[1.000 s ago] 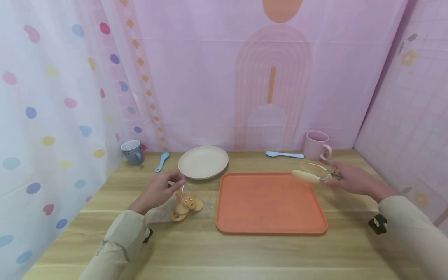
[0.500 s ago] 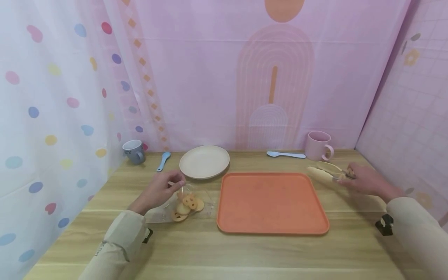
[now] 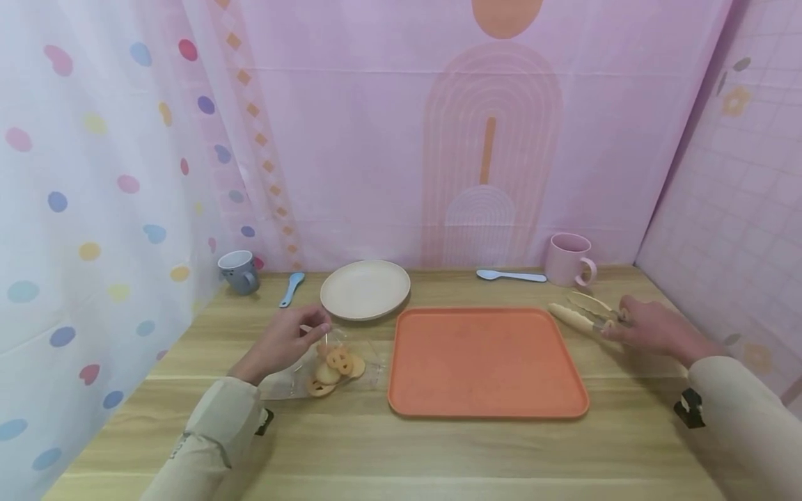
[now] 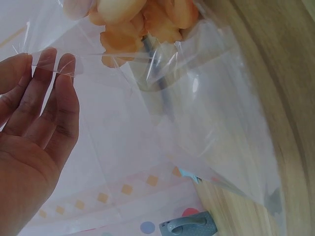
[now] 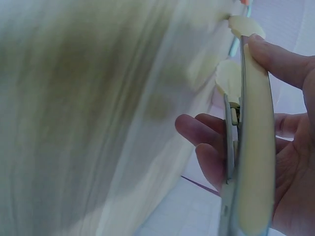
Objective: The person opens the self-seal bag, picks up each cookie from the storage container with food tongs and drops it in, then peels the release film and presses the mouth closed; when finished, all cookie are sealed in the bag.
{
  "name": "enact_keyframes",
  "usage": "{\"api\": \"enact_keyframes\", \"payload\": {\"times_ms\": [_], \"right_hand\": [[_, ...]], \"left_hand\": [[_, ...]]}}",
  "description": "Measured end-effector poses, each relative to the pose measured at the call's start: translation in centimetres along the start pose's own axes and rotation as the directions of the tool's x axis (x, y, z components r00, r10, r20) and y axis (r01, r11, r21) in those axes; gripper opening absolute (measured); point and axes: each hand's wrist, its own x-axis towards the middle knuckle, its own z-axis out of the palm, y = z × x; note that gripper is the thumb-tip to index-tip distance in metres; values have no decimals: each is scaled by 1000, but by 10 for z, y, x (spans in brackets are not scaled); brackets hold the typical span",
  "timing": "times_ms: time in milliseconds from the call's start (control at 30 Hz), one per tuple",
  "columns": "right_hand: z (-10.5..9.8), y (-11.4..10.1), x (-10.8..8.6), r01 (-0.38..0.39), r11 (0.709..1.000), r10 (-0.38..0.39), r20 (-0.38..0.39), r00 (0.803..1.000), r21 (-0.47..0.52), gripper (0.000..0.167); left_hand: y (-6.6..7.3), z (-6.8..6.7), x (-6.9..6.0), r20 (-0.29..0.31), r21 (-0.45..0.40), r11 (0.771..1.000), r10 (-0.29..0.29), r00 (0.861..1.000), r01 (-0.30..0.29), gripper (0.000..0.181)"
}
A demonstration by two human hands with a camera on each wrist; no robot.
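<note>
My left hand (image 3: 285,342) pinches the edge of a clear plastic bag (image 4: 211,108), left of the orange tray (image 3: 487,363). Inside the bag lie several round and pretzel-shaped cookies (image 3: 338,362); in the left wrist view the see-through film spreads beside the fingers. A pair of cream-and-metal tongs (image 5: 257,142) is in my right hand (image 3: 654,328), with the thumb along one arm and curled fingers at the other. The tongs' two tips are spread apart, holding nothing, near the tray's back right corner.
Behind the bag stands a cream plate (image 3: 365,291). A blue spoon (image 3: 291,289) and a grey-blue mug (image 3: 239,273) are at the back left. Another pale blue spoon (image 3: 510,276) and a pink mug (image 3: 567,261) sit at the back right. Curtains close off the table's back and sides.
My right hand has moved right with the tongs, whose tips have gone from over the tray's corner to beside it. The left hand keeps its place on the bag.
</note>
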Motion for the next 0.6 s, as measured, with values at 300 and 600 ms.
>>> {"api": "enact_keyframes", "payload": {"times_ms": [300, 600], "right_hand": [[10, 6, -2, -29, 999, 29, -13, 1000, 24, 48], [11, 7, 0, -17, 999, 15, -33, 999, -51, 54]], "left_hand": [[2, 0, 0, 0, -12, 1000, -3, 1000, 3, 6], [0, 2, 1, -1, -10, 1000, 2, 1000, -2, 7]]}}
